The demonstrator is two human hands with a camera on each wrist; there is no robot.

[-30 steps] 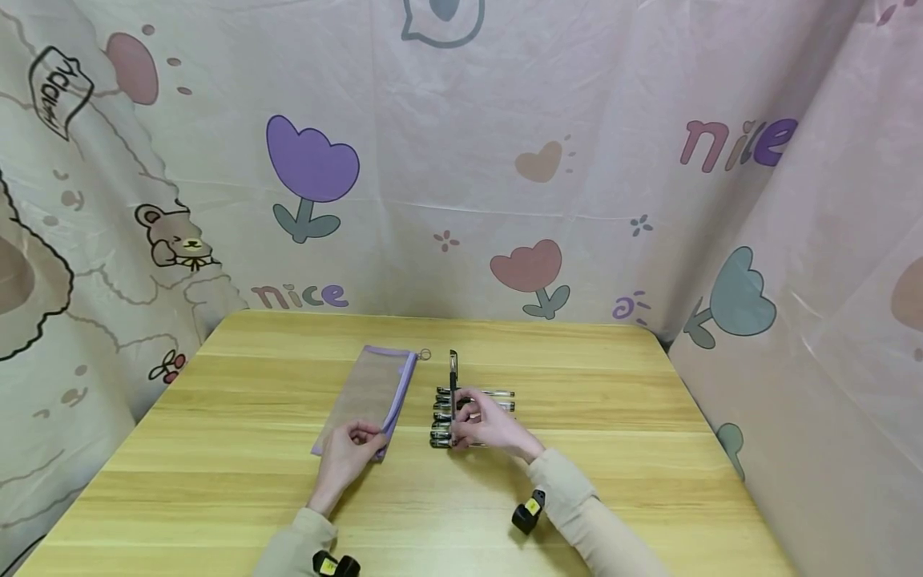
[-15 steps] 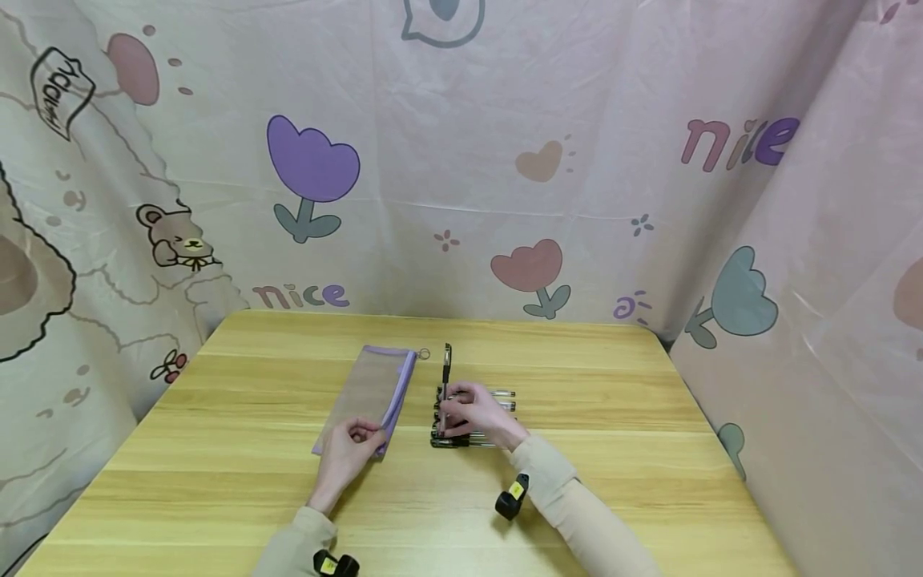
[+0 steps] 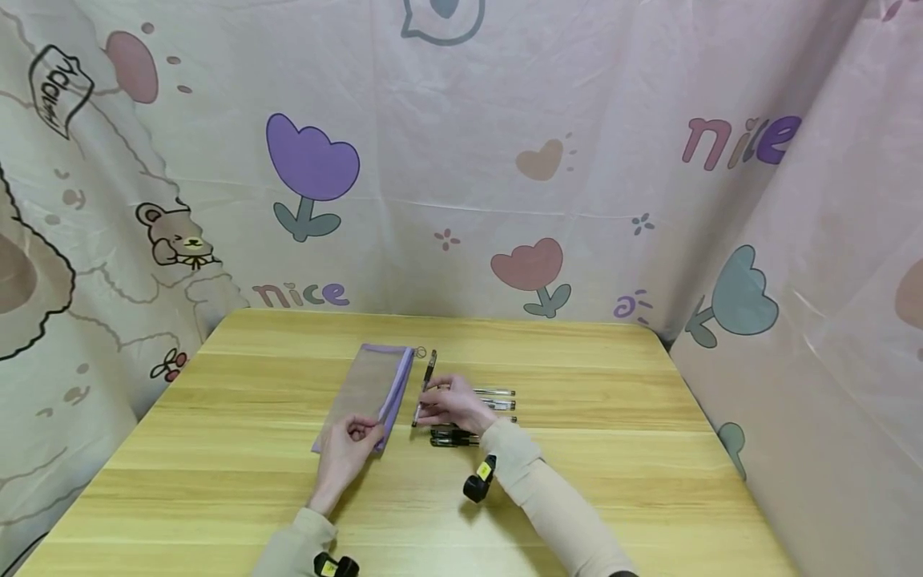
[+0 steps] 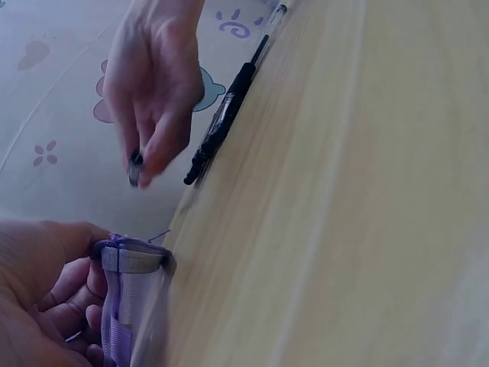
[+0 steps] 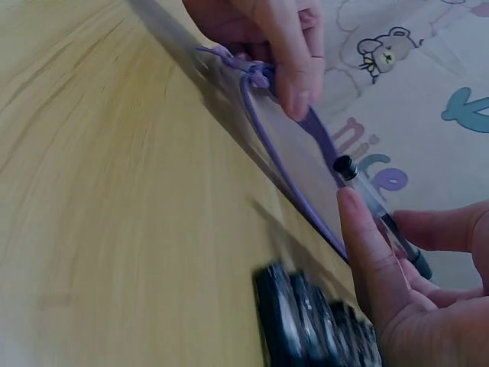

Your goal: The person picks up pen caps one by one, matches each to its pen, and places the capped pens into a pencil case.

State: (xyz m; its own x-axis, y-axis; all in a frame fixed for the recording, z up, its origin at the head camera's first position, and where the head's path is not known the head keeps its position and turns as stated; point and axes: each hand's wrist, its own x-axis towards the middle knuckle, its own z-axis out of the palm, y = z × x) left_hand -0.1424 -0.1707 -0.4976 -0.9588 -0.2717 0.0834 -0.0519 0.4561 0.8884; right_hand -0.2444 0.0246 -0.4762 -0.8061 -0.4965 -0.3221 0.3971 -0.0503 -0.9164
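Observation:
A mesh pencil pouch point(image 3: 360, 385) with purple edging and a zipper lies on the left of the table's middle. My left hand point(image 3: 346, 453) pinches the near end of its zipper edge. In the right wrist view the purple edges point(image 5: 267, 145) stand apart, so the pouch's mouth gapes. My right hand point(image 3: 457, 405) grips a clear-barrelled gel pen point(image 3: 430, 367) with a black cap. The pen is tilted in the air just right of the pouch. Under and behind the right hand, several similar pens point(image 3: 450, 439) lie side by side, partly hidden by it.
A wood-grain table point(image 3: 591, 481) carries everything. A patterned curtain point(image 3: 433, 144) hangs behind it and along both sides. At the pouch's far corner sits a small metal ring point(image 3: 421, 353). Black wrist cameras point(image 3: 479, 479) are strapped to both sleeves.
My right hand has carried the pen left from over the row of pens toward the pouch, and the pen now leans more. The left hand keeps its place, while the pouch's mouth looks wider.

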